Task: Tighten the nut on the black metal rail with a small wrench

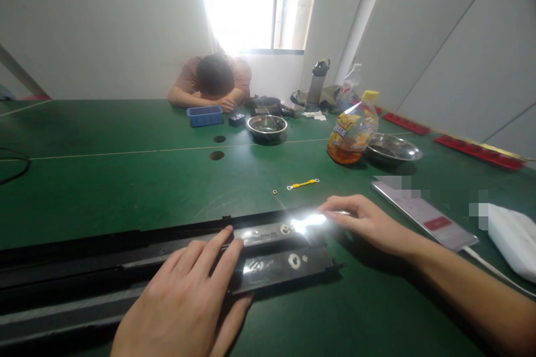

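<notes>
A long black metal rail assembly (75,312) lies across the near left of the table. My left hand (184,290) holds it down, fingers stretched over the top and thumb along the near side. At its right end are two shiny strips with round fittings: a far strip (259,234) and a near strip (268,268). The fingers of my right hand (364,217) are closed on the glaring right end of the far strip; what exactly lies under the fingertips is partly hidden. Beyond the rail lie a yellow wire with ring terminals (305,184) and a small brass-coloured nut (275,192).
On the green table (104,178) stand a steel bowl (267,128), another steel bowl (393,148), a drink bottle (352,131) and a blue bin (205,116). To the right lies a phone (422,212) with a cable. A person (211,81) leans on the far edge.
</notes>
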Demonstrator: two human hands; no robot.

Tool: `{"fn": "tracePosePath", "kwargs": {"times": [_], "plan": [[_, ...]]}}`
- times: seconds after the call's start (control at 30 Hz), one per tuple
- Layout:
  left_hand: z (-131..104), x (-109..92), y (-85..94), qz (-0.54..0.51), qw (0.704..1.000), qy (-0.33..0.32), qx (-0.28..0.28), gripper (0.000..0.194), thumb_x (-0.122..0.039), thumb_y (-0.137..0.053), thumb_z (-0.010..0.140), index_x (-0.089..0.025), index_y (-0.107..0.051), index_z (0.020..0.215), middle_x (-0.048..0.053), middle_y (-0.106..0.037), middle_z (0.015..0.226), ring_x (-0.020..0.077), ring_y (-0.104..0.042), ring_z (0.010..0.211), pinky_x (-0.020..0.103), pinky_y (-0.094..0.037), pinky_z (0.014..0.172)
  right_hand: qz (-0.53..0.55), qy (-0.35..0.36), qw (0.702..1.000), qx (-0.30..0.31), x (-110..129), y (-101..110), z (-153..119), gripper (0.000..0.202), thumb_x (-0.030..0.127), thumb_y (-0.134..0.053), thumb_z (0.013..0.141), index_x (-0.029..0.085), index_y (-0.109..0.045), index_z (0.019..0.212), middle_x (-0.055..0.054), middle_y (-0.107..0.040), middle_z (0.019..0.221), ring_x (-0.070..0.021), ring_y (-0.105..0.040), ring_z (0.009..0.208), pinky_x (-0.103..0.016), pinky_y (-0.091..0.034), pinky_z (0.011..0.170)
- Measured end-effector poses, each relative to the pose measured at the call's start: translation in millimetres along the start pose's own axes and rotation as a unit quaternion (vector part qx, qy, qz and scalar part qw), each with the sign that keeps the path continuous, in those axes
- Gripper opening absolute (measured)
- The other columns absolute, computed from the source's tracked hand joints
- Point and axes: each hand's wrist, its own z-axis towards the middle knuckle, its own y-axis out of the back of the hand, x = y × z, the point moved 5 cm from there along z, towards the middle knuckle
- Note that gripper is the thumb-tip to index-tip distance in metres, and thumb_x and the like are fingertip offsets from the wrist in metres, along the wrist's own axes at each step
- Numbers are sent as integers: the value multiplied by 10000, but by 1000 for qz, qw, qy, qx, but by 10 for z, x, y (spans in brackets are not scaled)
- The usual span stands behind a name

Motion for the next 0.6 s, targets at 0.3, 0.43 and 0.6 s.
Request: {"fn": "tracePosePath", "kwargs": {"times": [0.3,0.43,0.6], "plan": [[-30,5,-3,0,1000,0,-1,611,-550,-637,907,-228,-600,1425,97,-687,1442,296,-707,1107,457,-575,894,-9,4,1000,3,40,-35,15,477,632,-669,957,226,-864,1115,-118,-815,1162,-337,-725,1095,-439,-538,969],[-38,6,-9,2,1000,0,0,613,-545,-634,906,-232,-596,1432,92,-688,1439,293,-706,1098,459,-576,892,-10,4,1000,6,44,-43,4,473,618,-664,968,218,-859,1130,-122,-808,1179,-335,-719,1114,-446,-526,994],[-29,3,-19,5,1000,1,1,624,-550,-638,898,-225,-597,1430,88,-687,1438,293,-702,1098,463,-579,883,5,-1,1000,-1,31,-6,-2,481,635,-682,946,217,-865,1098,-123,-817,1152,-337,-728,1091,-456,-528,995]]}}
